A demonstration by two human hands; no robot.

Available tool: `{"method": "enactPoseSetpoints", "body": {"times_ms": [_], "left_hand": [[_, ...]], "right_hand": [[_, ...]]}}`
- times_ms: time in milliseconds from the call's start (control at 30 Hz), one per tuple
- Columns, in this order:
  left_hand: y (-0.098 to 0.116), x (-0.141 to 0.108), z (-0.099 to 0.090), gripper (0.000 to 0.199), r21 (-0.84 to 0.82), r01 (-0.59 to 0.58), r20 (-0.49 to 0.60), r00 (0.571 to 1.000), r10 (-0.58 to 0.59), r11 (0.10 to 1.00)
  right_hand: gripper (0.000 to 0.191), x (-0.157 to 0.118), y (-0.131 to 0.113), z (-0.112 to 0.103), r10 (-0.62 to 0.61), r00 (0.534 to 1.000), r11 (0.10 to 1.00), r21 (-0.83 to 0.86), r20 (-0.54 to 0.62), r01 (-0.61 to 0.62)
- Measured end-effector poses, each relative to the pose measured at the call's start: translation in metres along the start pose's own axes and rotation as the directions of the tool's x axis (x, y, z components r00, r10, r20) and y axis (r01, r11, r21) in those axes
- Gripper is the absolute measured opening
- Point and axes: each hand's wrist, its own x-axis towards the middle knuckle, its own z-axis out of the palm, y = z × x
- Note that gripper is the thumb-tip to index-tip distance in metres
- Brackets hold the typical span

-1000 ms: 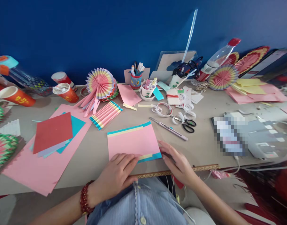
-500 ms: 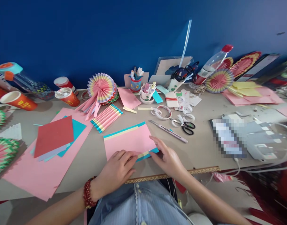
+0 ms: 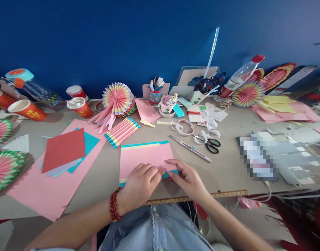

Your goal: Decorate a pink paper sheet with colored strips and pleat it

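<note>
A pink paper sheet (image 3: 146,157) with blue and pale yellow bands along its long edges lies flat on the table before me. My left hand (image 3: 141,184) rests on its lower part with fingers curled together on the near edge; their tips are partly hidden. At the lower right corner, my right hand (image 3: 187,177) has the sheet's edge between thumb and fingers. Beyond the sheet's upper left lies a pleated pink paper strip (image 3: 122,132) with blue and yellow ends. A utility knife (image 3: 190,149) lies just past the upper right corner.
Black-handled scissors (image 3: 212,145) and tape rolls (image 3: 185,127) lie right of centre. Coloured sheets (image 3: 64,150) lie on large pink paper at left. A paper rosette (image 3: 117,99), a pen cup (image 3: 155,96) and orange cups (image 3: 27,109) stand along the back. A phone (image 3: 258,158) lies at right.
My left hand has slid right along the near edge, closer to my right hand, and its fingers have curled more. The sheet has turned slightly and lies straighter. The view has shifted a little.
</note>
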Motion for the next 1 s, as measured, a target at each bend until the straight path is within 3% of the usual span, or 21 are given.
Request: {"method": "enactPoseSetpoints", "body": {"times_ms": [167, 300, 500, 733, 1000], "left_hand": [[-0.006, -0.004, 0.001, 0.014, -0.086, 0.037, -0.063, 0.997, -0.043, 0.996], [-0.01, -0.001, -0.005, 0.014, -0.27, 0.12, -0.093, 0.984, -0.15, 0.955], [-0.014, 0.004, -0.009, 0.008, -0.593, 0.305, 0.015, 0.93, -0.368, 0.746], [-0.022, 0.005, -0.007, 0.01, -0.718, 0.417, 0.164, 0.879, -0.447, 0.558], [-0.018, 0.014, -0.01, 0.02, -0.74, 0.421, 0.197, 0.881, -0.43, 0.524]], "right_hand": [[0.029, 0.0, 0.001, -0.004, -0.065, 0.996, 0.998, 0.009, 0.068, 0.065], [0.031, 0.003, -0.003, -0.008, -0.118, 0.989, 0.986, -0.107, 0.085, 0.127], [0.024, 0.019, -0.011, -0.009, -0.101, 0.993, 0.963, -0.247, 0.055, 0.111], [0.026, 0.027, -0.013, -0.01, -0.137, 0.99, 0.916, -0.384, -0.028, 0.116], [0.011, 0.032, -0.016, -0.009, -0.155, 0.987, 0.923, -0.364, -0.05, 0.126]]}}
